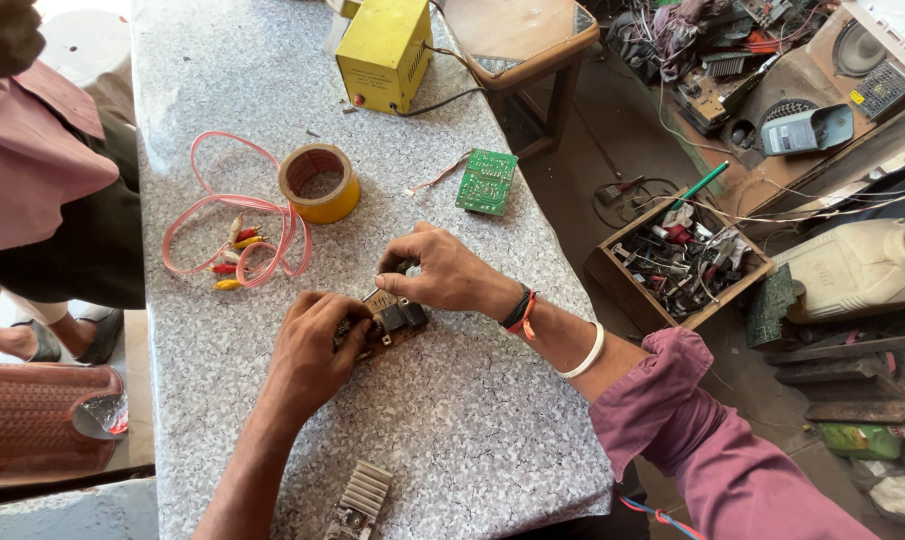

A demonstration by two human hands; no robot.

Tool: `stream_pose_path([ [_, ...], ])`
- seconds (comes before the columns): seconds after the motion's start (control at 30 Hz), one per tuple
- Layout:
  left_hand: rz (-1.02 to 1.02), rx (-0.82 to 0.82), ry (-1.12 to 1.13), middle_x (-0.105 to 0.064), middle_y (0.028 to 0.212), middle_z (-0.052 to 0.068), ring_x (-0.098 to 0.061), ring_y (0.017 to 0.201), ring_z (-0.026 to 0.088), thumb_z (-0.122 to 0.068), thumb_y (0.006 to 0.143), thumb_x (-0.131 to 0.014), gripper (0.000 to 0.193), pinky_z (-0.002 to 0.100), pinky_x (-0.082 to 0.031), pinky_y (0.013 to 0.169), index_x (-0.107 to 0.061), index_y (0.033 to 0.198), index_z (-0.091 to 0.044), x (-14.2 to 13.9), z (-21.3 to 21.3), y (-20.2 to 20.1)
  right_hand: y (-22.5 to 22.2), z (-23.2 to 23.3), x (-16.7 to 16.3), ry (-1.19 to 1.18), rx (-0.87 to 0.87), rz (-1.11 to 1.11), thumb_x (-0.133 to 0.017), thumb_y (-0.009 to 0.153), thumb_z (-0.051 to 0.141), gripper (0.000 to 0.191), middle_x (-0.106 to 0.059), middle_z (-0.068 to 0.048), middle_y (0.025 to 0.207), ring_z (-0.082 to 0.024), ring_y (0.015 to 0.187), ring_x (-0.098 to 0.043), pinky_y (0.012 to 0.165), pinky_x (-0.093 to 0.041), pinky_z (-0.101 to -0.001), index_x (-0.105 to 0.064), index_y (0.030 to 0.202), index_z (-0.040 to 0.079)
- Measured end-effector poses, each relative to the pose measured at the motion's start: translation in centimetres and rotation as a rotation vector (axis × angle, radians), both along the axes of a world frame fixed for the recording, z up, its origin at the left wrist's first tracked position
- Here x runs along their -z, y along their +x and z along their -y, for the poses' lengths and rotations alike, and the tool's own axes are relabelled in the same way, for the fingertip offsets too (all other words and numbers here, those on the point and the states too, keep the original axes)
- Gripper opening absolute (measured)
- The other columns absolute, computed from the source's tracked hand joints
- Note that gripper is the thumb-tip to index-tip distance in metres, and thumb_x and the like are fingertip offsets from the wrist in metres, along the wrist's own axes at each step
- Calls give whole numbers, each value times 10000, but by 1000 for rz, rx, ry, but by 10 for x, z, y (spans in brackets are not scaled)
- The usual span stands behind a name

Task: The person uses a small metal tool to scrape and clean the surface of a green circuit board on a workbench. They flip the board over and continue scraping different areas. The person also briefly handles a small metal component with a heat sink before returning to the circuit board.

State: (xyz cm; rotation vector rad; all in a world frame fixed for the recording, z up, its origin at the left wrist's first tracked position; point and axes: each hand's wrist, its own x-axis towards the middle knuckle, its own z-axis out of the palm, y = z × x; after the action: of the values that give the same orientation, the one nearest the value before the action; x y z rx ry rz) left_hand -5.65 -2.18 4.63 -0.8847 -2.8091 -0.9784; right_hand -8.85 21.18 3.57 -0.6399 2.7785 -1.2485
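Nearest, a finned heat sink lies on the counter. Beyond it, left hand and right hand each keep a closed grip on a small circuit board mid-counter; farther off, yellow tape roll.

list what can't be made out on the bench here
Head view only:
- Small board: mostly covered by left hand and right hand.
- Tool in the right hand: only a dark tip shows, kind unclear.
- Heatsink: cut off by the bottom edge.
- Yellow box: top cut off.
- Parts in the crate: too small.
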Motion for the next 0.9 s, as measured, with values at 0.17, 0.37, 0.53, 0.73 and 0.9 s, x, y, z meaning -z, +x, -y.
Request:
stream_pose_path([
  [0.17, 9, -4, -19, -745, 1001, 64, -609, 1089, 275, -189, 862, -734, 160, 448, -460, 988, -734, 985, -87, -2, 0, 0, -1, 0, 0, 1, -7, -6, -713, 902, 402, 317, -742, -34, 920, -202, 950, -563, 859, -495, -400, -784, 994, 107],
  [0.37, 38, -15, -33, -741, 993, 66, -601, 1100, 273, -188, 840, -741, 180, 449, -456, 991, -737, 991, -92, -3, 0, 0, 0, 0, -1, -2, -7, -13, -719, 896, 401, 315, -749, -31, 920, -206, 948, -569, 860, -500, -397, -786, 990, 108],
  [0.53, 128, -67, -21, -737, 979, 60, -605, 1099, 248, -199, 841, -747, 178, 432, -470, 990, -739, 991, -104, -2, -1, 0, 1, 0, -1, -8, -6, -23, -720, 893, 394, 313, -752, -33, 935, -211, 961, -579, 871, -507, -398, -783, 1000, 107],
  [0.73, 204, -150, 2, -749, 957, 66, -596, 1118, 246, -218, 818, -757, 182, 423, -475, 974, -750, 957, -102, -2, -4, 1, 2, 1, 0, -8, 2, -26, -726, 890, 396, 322, -751, -38, 954, -220, 996, -599, 898, -511, -406, -779, 1013, 104],
  [0.9, 134, -170, -24, -739, 988, 80, -588, 1109, 270, -232, 795, -754, 237, 433, -464, 970, -734, 976, -80, -3, -9, 4, 2, 1, -1, -4, 1, -24, -728, 891, 392, 321, -749, -51, 962, -225, 1008, -601, 911, -506, -408, -777, 1022, 103],
])
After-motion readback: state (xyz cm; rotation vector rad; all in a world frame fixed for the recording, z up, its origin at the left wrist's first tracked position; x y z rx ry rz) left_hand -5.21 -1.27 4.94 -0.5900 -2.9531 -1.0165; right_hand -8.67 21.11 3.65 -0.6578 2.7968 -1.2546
